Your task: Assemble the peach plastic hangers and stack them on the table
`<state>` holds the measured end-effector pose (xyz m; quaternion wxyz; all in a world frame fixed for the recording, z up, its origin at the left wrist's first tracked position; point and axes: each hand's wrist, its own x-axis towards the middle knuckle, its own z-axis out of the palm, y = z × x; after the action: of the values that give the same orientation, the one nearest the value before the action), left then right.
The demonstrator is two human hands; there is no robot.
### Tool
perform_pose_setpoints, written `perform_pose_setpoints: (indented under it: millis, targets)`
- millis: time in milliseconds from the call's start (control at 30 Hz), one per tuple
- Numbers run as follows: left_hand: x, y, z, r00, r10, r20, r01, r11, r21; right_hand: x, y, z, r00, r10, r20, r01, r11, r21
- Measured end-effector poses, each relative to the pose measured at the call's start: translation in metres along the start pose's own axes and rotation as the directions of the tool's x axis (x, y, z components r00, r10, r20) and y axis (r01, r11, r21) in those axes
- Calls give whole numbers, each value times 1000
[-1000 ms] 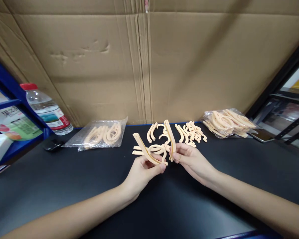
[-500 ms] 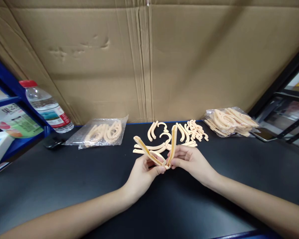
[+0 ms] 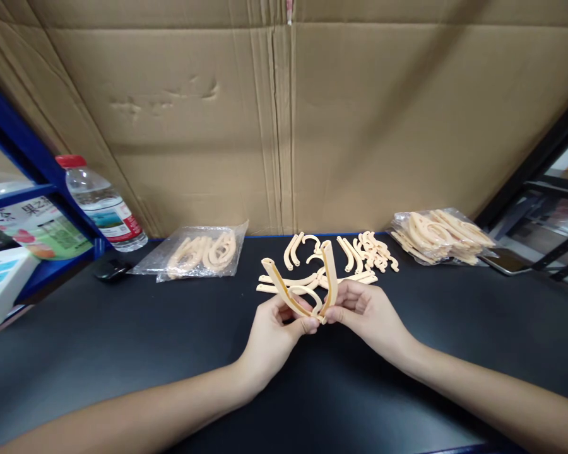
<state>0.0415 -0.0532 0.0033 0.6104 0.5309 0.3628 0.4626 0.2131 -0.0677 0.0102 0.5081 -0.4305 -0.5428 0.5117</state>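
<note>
My left hand (image 3: 279,331) is closed on one arm of a cream plastic folding clothes hanger (image 3: 280,282). Its thumb presses near the joint at the bottom. Between thumb and fingers of my right hand (image 3: 364,312) is the hanger's other arm (image 3: 330,271). The two arms meet at the bottom in a V, hollow sides towards me, and the curved hook (image 3: 307,291) lies between them. Fingers partly cover the joint. Just behind, on the black table (image 3: 208,353), lies another hanger (image 3: 355,278) with its arms spread.
Loose hanger arms (image 3: 294,251), a hook (image 3: 311,239), more arms (image 3: 350,253) and a pile of hooks (image 3: 376,251) lie at the back. Bagged hanger parts sit left (image 3: 203,253) and right (image 3: 440,236). A water bottle (image 3: 105,211), black object (image 3: 110,268) and phone (image 3: 508,261) flank them.
The hook between the held arms shows more openly, standing up in a curve. The held arms have turned slightly. The view has shifted a little.
</note>
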Motion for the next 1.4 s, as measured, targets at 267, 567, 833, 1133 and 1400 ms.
perform_pose_setpoints:
  millis: [267,567,833,1133,1400]
  targets:
    - [-1,-2,-1,998,-65,-17,65,997,-39,-2,4,4,998,-10,-62,11,1000,9]
    - [3,6,-2,997,-58,-52,55,997,-63,1,6,6,999,-45,8,45,998,46]
    - [7,23,-11,996,-82,-45,81,996,-29,17,-28,-43,987,-107,123,112,993,-37]
    - [43,48,-57,980,-64,186,18,971,239,30,-37,-85,884,-207,419,438,681,-587]
    - [55,47,-80,869,109,483,-414,696,587,32,-32,-87,844,-116,524,499,528,-687]
